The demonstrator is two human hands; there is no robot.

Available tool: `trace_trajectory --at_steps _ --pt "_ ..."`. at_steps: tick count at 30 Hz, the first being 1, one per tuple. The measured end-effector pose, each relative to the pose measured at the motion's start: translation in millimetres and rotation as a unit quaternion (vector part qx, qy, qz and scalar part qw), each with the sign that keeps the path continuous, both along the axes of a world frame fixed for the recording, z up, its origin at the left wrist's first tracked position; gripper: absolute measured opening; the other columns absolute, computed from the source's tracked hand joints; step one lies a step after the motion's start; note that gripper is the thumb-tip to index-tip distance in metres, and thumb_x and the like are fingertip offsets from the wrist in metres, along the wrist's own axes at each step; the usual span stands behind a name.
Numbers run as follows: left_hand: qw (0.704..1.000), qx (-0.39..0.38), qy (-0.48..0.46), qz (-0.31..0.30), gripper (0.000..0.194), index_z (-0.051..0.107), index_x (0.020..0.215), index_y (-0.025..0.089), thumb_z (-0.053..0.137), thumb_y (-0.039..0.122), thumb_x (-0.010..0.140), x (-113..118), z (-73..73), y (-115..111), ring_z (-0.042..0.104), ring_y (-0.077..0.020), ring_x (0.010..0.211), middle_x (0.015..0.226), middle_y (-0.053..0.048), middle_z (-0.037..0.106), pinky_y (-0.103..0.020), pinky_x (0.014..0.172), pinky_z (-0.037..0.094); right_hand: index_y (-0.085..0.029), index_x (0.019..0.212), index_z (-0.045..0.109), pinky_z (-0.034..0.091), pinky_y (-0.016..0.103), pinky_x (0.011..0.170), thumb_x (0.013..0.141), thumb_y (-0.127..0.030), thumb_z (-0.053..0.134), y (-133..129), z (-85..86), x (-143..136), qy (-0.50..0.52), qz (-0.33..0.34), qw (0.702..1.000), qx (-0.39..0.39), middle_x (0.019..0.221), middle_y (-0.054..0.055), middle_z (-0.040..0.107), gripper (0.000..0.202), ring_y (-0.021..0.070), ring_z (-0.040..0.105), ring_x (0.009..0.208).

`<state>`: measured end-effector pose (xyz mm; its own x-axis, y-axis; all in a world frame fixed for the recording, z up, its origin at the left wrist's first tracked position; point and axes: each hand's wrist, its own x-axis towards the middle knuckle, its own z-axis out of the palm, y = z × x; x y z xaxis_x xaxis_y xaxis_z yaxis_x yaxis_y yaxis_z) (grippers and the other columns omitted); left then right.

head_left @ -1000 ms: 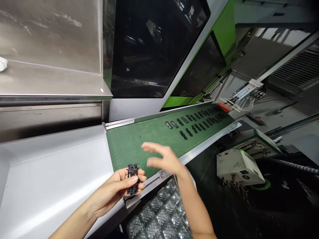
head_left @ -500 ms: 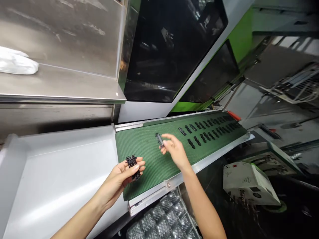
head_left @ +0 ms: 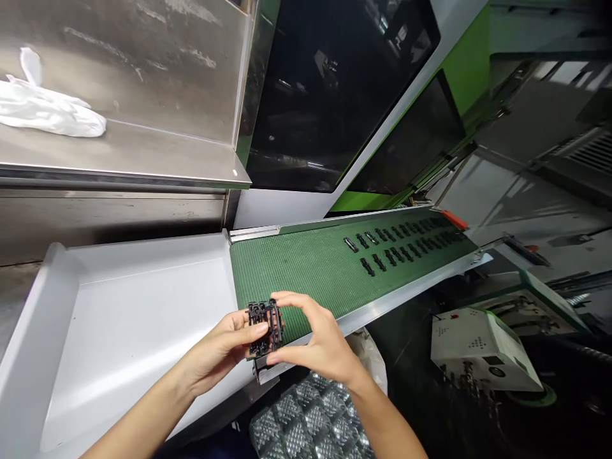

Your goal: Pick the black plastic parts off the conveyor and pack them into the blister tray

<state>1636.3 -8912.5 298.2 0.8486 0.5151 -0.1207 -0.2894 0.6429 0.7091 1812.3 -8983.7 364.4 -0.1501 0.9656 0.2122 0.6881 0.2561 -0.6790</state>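
Several narrow black plastic parts (head_left: 258, 341) sit side by side in my left hand (head_left: 230, 344), the thumb pressed over them. Against their right side my right hand (head_left: 318, 335) grips one more black plastic part (head_left: 276, 325) by its two ends, between thumb and fingers. Both hands meet over the near end of the green conveyor belt (head_left: 306, 264). Farther along the belt lie two rows of similar black plastic parts (head_left: 392, 255).
Left of the belt's end is a white chute tray (head_left: 143, 306). Below stand clear plastic trays with pockets (head_left: 310, 414). White gloves (head_left: 52, 108) rest on a metal ledge (head_left: 167, 156). A pale machine box (head_left: 471, 347) stands at right, beyond the belt's metal rail (head_left: 368, 312).
My right hand has come left and down from above the belt, bringing its black part up against those in my left hand. The view has shifted slightly.
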Motion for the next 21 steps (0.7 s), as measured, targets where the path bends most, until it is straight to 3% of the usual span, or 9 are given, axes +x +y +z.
trace_trajectory --at_steps 3,7,12,21 --pt "0.998 -0.054 -0.024 -0.022 0.028 0.075 0.099 0.016 0.08 0.031 0.075 -1.2 0.6 -2.8 0.064 -0.0178 0.083 0.092 -0.006 0.073 -0.026 0.08 0.048 -0.027 0.131 0.049 0.043 0.037 0.106 0.058 -0.04 0.09 -6.5 -4.1 -4.7 0.05 -0.019 0.999 -0.002 0.13 0.006 0.061 0.084 0.0228 0.056 0.122" --pt "0.995 -0.081 -0.038 -0.036 0.03 0.076 0.097 0.018 0.084 0.03 0.071 0.1 1.3 -4.5 0.067 -0.0185 0.082 0.092 -0.007 0.075 -0.028 0.081 0.051 -0.029 0.134 0.045 0.042 0.04 0.107 0.059 -0.039 0.09 -13.1 -8.7 -6.4 0.052 -0.021 0.998 -0.005 0.131 0.006 0.06 0.088 0.024 0.054 0.124" --pt "0.997 -0.06 -0.03 -0.037 0.033 0.076 0.1 0.017 0.084 0.029 0.071 2.1 3.9 -1.8 0.066 -0.0159 0.082 0.089 -0.007 0.076 -0.022 0.075 0.049 -0.031 0.138 0.041 0.04 0.041 0.108 0.057 -0.039 0.091 -17.1 -7.5 -1.9 0.054 -0.03 0.998 0.012 0.13 0.005 0.061 0.095 0.024 0.055 0.123" --pt "0.997 -0.055 -0.026 -0.052 0.036 0.076 0.101 0.016 0.084 0.032 0.07 7.8 5.8 1.8 0.065 -0.0191 0.09 0.097 -0.009 0.075 -0.023 0.077 0.049 -0.031 0.14 0.039 0.041 0.044 0.107 0.057 -0.041 0.091 -11.6 -9.5 2.9 0.021 -0.029 0.999 0.008 0.131 0.006 0.061 0.098 0.0265 0.055 0.123"
